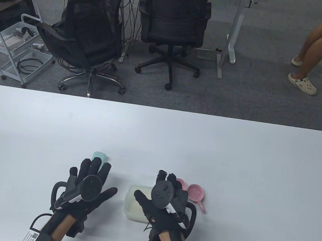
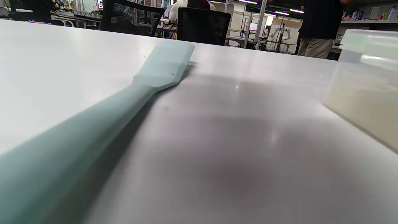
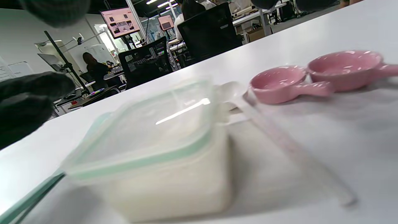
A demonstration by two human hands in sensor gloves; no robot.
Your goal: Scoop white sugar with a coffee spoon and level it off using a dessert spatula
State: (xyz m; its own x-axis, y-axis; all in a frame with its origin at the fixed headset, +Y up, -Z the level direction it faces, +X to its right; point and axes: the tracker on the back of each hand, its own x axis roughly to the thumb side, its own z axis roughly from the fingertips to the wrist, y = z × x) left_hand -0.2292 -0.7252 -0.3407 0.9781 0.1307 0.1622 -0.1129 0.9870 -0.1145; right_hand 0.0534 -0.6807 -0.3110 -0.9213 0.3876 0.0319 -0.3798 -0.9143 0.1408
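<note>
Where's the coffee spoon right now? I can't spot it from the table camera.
Right wrist view shows the clear coffee spoon lying on the table between the lidded sugar container and the nearer pink dish; from above, the right hand hides it.

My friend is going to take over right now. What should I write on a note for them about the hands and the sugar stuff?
Left hand: fingers spread, over the handle of the teal dessert spatula, which lies flat on the table; no grip visible.
Right hand: open, hovering over the sugar container, holding nothing.
Sugar container: between the hands, lid on.
Clear coffee spoon: lying on the table just right of the container, untouched.
Two pink dishes: beyond the spoon, empty as far as shown.
Done: nothing yet.
Left: open the lid, scoop sugar with the spoon, level it with the spatula.
</note>
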